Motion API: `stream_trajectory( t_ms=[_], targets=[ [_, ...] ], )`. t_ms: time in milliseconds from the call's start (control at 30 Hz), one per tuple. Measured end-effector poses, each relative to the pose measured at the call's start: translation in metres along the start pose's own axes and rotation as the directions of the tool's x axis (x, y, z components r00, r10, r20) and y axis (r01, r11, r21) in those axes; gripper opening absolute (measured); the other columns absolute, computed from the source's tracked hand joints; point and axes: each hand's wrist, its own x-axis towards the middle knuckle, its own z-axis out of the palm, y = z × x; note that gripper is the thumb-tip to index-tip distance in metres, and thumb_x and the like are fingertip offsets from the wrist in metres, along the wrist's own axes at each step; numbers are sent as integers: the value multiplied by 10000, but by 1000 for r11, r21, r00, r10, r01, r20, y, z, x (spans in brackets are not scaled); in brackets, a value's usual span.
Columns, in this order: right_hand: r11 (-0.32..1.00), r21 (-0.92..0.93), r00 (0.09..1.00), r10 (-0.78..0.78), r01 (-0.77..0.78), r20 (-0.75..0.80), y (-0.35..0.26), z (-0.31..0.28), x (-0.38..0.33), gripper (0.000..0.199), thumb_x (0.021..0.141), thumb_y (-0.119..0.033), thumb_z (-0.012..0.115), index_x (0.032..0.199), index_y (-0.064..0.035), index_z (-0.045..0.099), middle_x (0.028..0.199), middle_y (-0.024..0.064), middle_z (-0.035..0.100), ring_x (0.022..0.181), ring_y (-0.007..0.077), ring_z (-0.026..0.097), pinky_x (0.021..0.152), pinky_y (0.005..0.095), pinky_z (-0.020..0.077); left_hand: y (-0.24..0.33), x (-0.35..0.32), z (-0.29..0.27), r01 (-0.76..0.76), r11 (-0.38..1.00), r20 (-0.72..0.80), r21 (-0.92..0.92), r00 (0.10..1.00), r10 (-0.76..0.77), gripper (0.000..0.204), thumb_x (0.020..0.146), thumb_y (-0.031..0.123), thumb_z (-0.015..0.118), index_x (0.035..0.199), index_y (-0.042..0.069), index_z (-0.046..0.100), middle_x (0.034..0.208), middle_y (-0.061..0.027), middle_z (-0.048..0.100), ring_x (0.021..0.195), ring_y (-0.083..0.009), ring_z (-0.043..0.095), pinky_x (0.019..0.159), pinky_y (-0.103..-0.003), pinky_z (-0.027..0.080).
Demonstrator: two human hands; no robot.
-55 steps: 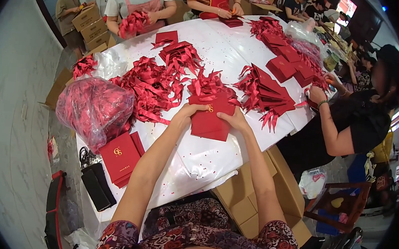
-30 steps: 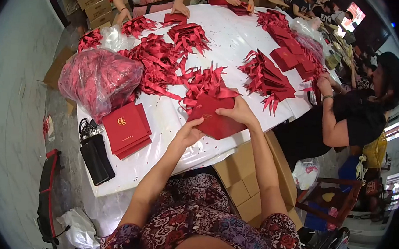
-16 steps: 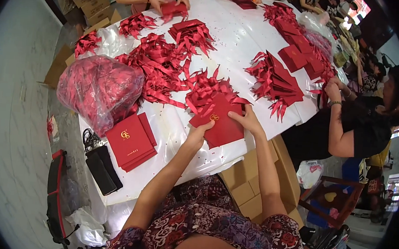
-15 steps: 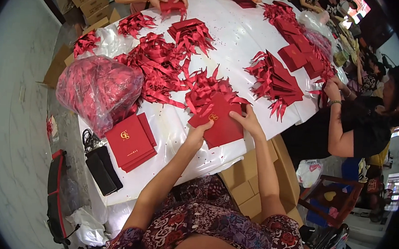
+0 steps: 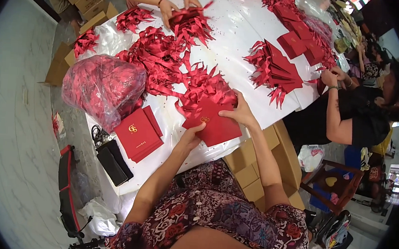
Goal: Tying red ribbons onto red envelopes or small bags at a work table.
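Note:
A red card folder (image 5: 214, 124) with a small gold emblem lies at the near edge of the white table (image 5: 245, 25). My left hand (image 5: 190, 136) grips its lower left corner. My right hand (image 5: 240, 112) holds its upper right edge, next to a heap of red ribbon bows (image 5: 202, 85). A stack of the same red folders (image 5: 139, 133) lies to the left of my left hand.
A clear plastic bag of red ribbons (image 5: 101, 86) sits at the table's left end. More ribbon piles (image 5: 160, 51) and fanned folders (image 5: 274, 72) cover the middle. Other people's hands (image 5: 171, 10) work at the far side, and one person (image 5: 350, 117) sits right. Cardboard boxes (image 5: 252, 171) stand under the table.
The view has swung so the table sits more upright and left. My hands have kept hold of the red folder and shifted it a little toward the table edge.

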Motion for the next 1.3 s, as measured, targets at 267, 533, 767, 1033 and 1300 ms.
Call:
stream_trajectory(
  t_ms=[267, 533, 767, 1033, 1300],
  targets=[
    [997, 42, 994, -69, 66, 85, -72, 0, -18, 762, 713, -32, 825, 1373, -69, 446, 1179, 123, 639, 1047, 219, 655, 903, 339, 529, 3, -29, -1, -166, 961, -175, 220, 963, 206, 687, 821, 110, 813, 1403, 57, 452, 1295, -69, 595, 1204, -202, 572, 1027, -354, 474],
    [907, -234, 936, -329, 350, 125, -89, 30, -52, 678, 747, -82, 764, 1365, -46, 487, 1253, 174, 549, 1157, 331, 586, 946, 379, 510, 45, -47, 13, -450, 15, 229, 893, 482, 846, 995, 719, 155, 709, 1538, -28, 176, 1536, -261, 248, 1443, -409, 179, 1182, -487, 161],
    [878, -372, 952, -294, 303, 82, -91, 41, -74, 684, 746, -150, 788, 1357, -71, 491, 1195, 165, 580, 1094, 354, 606, 907, 396, 507, 78, -50, 52, -547, -151, 497, 823, 566, 658, 1257, 582, 357, 921, 1541, -16, 200, 1504, -262, 314, 1398, -387, 311, 1165, -480, 232],
    [890, -355, 954, -299, 286, 21, -89, 46, -78, 628, 730, -186, 821, 1281, -69, 544, 1171, 152, 622, 1049, 342, 645, 874, 393, 530, 58, -53, 56, -413, -270, 465, 870, 507, 725, 873, 584, 340, 942, 1332, 140, 537, 1450, -261, 319, 1389, -411, 294, 1134, -497, 266],
    [885, -384, 961, -275, 264, 26, -87, 47, -78, 650, 712, -210, 842, 1272, -66, 546, 1117, 136, 618, 1020, 340, 641, 855, 402, 522, 69, -48, 32, -528, -95, 368, 844, 442, 818, 160, 844, 51, 751, 936, 40, 621, 1294, -187, 510, 1206, -231, 516, 954, -316, 451]
  ],
)
